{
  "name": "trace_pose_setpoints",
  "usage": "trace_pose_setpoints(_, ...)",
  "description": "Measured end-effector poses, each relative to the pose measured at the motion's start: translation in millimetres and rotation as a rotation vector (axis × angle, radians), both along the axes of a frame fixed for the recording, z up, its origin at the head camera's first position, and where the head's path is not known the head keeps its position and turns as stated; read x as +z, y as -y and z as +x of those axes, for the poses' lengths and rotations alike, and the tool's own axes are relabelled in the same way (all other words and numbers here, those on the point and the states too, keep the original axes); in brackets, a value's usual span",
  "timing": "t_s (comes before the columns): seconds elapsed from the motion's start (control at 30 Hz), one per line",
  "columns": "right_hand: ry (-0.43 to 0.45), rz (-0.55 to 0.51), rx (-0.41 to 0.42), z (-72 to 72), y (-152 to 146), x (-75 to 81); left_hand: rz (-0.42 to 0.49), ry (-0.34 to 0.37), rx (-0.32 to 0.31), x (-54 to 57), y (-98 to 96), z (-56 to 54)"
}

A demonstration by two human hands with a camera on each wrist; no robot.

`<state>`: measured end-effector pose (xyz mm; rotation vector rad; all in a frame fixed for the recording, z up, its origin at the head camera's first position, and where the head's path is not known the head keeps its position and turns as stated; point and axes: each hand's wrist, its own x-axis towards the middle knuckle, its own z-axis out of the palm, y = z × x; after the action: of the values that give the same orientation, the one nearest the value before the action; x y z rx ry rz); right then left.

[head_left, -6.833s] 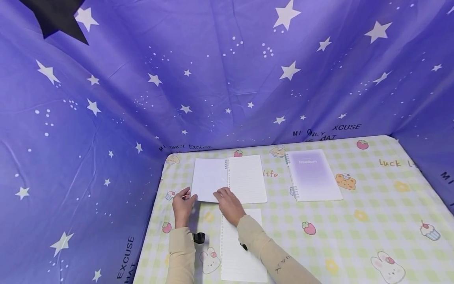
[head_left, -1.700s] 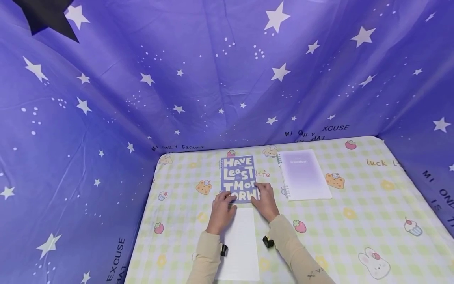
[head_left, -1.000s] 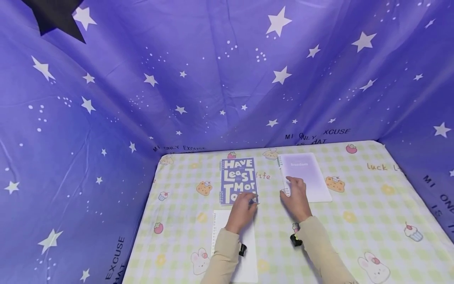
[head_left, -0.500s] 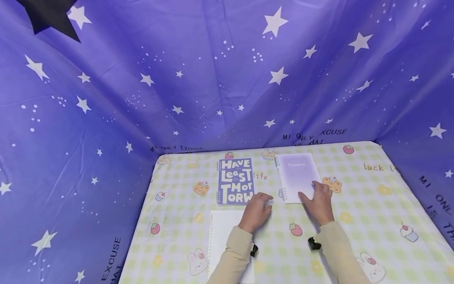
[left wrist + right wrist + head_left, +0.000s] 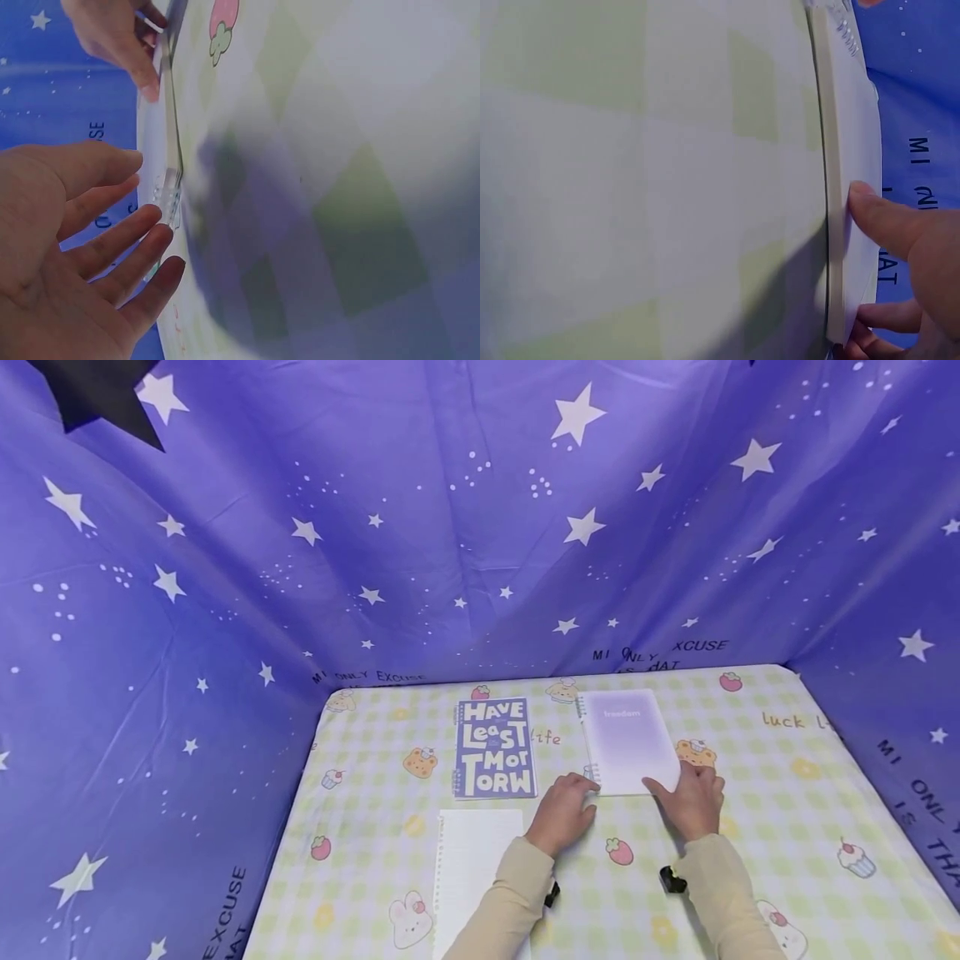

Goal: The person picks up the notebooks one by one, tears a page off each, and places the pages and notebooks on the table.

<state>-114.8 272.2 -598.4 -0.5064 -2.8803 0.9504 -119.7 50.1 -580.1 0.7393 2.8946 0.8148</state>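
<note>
A purple-and-white spiral notebook (image 5: 628, 739) marked "freedom" lies closed at the back of the table. My right hand (image 5: 692, 803) pinches its lower right corner, the thumb (image 5: 885, 214) on the cover and the other fingers at the side edge. By the lower left corner, close to the wire coils, is my left hand (image 5: 561, 814). Its fingers (image 5: 112, 247) are spread and loosely bent, with nothing held. To the left lies a closed blue spiral notebook (image 5: 495, 747) with large white lettering.
A lined white sheet (image 5: 480, 868) with a perforated left edge lies in front of the blue notebook, partly under the left forearm. A checked cloth (image 5: 750, 877) covers the table. Purple starry fabric (image 5: 480, 527) hangs behind and at both sides.
The blue notebook lay open 6.8 s ago and is closed now. My hands have left it and moved right, the right one to the purple notebook's corner, the left one near its coils.
</note>
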Motion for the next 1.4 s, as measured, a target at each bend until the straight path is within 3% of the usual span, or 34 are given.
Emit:
trace_pose_setpoints(0.53,0.027,-0.034,-0.068,-6.1,6,3.6,-0.115,-0.079,-0.029,0.5,-21.1,-12.0)
trace_pose_setpoints(0.83,0.014,0.024,-0.058,-6.7,7,3.2,-0.166,-0.107,-0.041,-1.4,-29.6,-15.3)
trace_pose_setpoints(1.1,-0.015,0.113,-0.053,-4.3,3,10.8,-0.193,-0.086,-0.016,-5.9,-38.1,-14.8)
trace_pose_setpoints(1.23,-0.049,0.064,-0.057,-4.8,2,12.0,-0.217,-0.096,0.007,-8.9,-41.8,-13.9)
trace_pose_setpoints(1.4,-0.071,-0.077,-0.091,-6.1,6,10.2,-0.216,-0.093,0.035,-12.0,-44.8,-13.0)
